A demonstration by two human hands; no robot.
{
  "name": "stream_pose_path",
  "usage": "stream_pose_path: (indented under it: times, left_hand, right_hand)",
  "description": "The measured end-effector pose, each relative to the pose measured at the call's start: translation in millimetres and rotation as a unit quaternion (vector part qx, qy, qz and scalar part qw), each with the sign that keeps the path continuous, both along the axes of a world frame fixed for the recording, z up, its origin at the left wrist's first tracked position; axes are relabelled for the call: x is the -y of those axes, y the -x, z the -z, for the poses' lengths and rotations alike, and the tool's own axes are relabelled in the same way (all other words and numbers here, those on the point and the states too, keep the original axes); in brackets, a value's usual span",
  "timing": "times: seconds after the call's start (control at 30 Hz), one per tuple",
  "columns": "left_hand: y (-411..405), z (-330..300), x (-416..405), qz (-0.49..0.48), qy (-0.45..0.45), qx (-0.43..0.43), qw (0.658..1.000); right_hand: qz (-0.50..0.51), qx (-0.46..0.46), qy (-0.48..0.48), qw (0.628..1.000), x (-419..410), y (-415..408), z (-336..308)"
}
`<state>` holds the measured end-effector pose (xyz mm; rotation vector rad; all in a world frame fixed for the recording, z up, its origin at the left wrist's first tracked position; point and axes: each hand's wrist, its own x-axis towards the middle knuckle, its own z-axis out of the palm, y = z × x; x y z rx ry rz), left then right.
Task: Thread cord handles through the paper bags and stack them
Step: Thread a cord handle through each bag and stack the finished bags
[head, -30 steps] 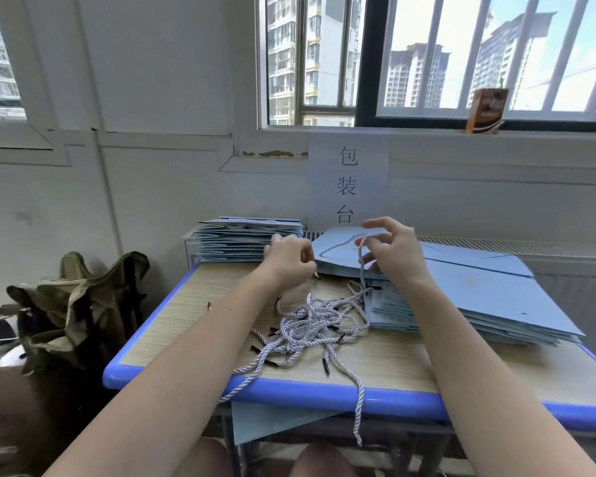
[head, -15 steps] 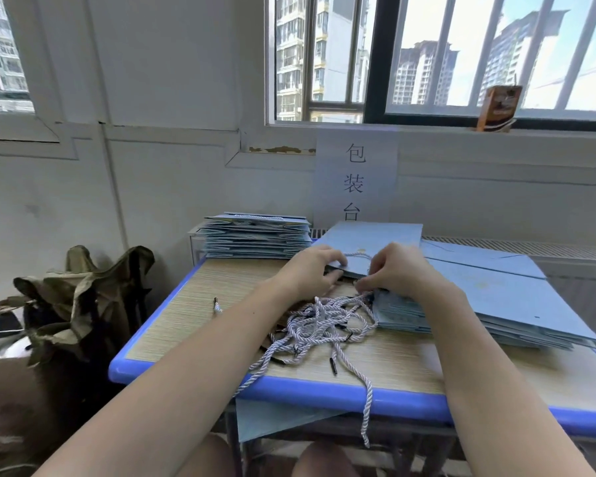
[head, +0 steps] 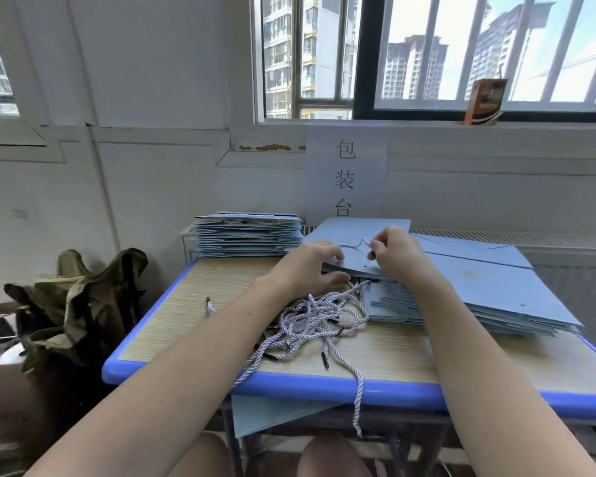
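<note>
A flat light-blue paper bag lies on top of a big pile of blue bags at the right of the table. My left hand holds this bag's near edge, fingers above and thumb below. My right hand pinches a white twisted cord that arcs over the bag's face. A tangle of loose cords with black tips lies in front of the pile. A neat stack of bags with cords fitted stands at the back left.
The wooden table has a blue rim; one cord hangs over its front edge. A camouflage cloth heap sits on the floor at the left. A paper sign hangs on the wall behind, and a small carton stands on the sill.
Both hands came down onto the top bag, then my right hand lifted slightly, drawing a short arc of cord up over the bag. My left hand shifted to grip the bag's near edge.
</note>
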<state>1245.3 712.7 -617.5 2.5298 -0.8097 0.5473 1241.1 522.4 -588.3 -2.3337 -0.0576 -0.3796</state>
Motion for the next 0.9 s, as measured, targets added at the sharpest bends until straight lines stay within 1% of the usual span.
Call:
stream_pose_path:
  times: [0.07,0.13,0.27,0.37,0.47,0.57,0.67,0.77,0.9]
  left_hand:
    - [1.6,1.8,2.6,-0.017,-0.011,-0.018,1.000]
    - [0.0,2.7,4.3,-0.028,-0.017,-0.016,0.999]
    - [-0.3,-0.7,7.9,-0.053,-0.036,-0.007,0.998]
    - [-0.9,-3.8,13.6,-0.071,-0.068,0.008,0.995]
    - [-3.5,-8.5,15.9,-0.081,-0.094,0.017,0.992]
    - [-6.9,-10.7,13.7,-0.084,-0.096,0.028,0.991]
    - [-6.2,-10.1,13.2,-0.086,-0.101,0.046,0.990]
    - [-3.1,-9.1,14.8,-0.091,-0.123,0.065,0.986]
    - [3.0,-10.9,16.3,-0.109,-0.153,0.098,0.977]
  right_hand:
    - [-0.001,0.004,-0.031,1.000,2.4,0.2,0.5]
    - [-0.015,-0.005,-0.058,0.998,4.5,0.7,1.3]
    - [-0.046,-0.028,-0.041,0.998,4.3,1.0,1.7]
    - [-0.063,-0.031,-0.031,0.997,4.5,4.7,-0.3]
    - [-0.076,-0.035,-0.063,0.994,5.5,8.8,-2.0]
    - [-0.081,-0.041,-0.089,0.992,6.8,8.5,-0.6]
    - [-0.078,-0.033,-0.070,0.994,7.5,7.3,0.7]
    - [-0.070,-0.005,-0.054,0.996,8.4,7.1,1.3]
    - [-0.074,0.008,-0.007,0.997,7.4,7.3,2.4]
